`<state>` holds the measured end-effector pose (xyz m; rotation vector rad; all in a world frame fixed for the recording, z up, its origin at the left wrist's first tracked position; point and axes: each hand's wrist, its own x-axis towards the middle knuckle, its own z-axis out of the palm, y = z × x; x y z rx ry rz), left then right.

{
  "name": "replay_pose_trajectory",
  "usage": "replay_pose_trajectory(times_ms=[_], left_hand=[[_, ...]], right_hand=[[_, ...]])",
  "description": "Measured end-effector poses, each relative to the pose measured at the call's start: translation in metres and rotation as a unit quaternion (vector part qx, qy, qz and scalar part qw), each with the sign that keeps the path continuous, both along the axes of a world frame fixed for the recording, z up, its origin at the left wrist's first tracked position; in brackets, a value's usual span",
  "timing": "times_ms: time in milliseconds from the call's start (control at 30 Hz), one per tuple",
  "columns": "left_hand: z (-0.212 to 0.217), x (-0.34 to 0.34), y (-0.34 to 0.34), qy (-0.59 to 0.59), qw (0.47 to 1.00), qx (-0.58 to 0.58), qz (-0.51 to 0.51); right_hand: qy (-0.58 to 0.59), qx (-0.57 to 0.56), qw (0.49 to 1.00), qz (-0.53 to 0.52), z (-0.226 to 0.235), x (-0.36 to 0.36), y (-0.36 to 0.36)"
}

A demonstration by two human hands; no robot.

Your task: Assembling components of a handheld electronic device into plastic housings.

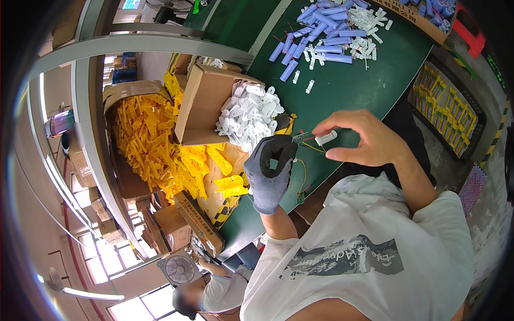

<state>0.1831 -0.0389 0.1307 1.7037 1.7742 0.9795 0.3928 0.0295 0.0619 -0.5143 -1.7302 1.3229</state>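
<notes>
A tilted, head-worn view looks down over a green workbench (342, 91). At far left, a cardboard box of yellow plastic parts (144, 134) stands open, with a second box spilling white plastic clips (249, 115) just beside it.

Near the centre, the left hand (270, 171), in a dark grey glove, is curled nearly closed. Its fingertips pinch a small green circuit board (297, 138) by the edge. Thin red and yellow wires (302, 168) trail down from the board to a second tiny board hanging below.

Just right of it, the bare right hand (369, 142) pinches a small white plastic piece (325, 138) between thumb and forefinger, the other fingers arched loosely open. The white piece sits almost touching the circuit board, between the 2 hands, held above the bench edge.

Both parts look very light. The board seems stiff but delicate, best gripped by its edges; the wires look flimsy and easy to snag.

At upper right lies a heap of pale blue cylindrical cells (321, 37).
</notes>
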Motion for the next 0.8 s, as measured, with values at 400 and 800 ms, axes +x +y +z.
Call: replay_pose_trajectory(times_ms=[400,800], left_hand=[[0.0,0.014,0.004,0.062,0.991,-0.034,-0.111],[-0.05,0.016,0.002,-0.301,0.948,-0.097,0.012]], right_hand=[[0.015,-0.133,0.991,0.012,-0.009,-0.013,-0.002],[0.05,-0.108,0.993,0.015,-0.023,-0.007,0.007]])
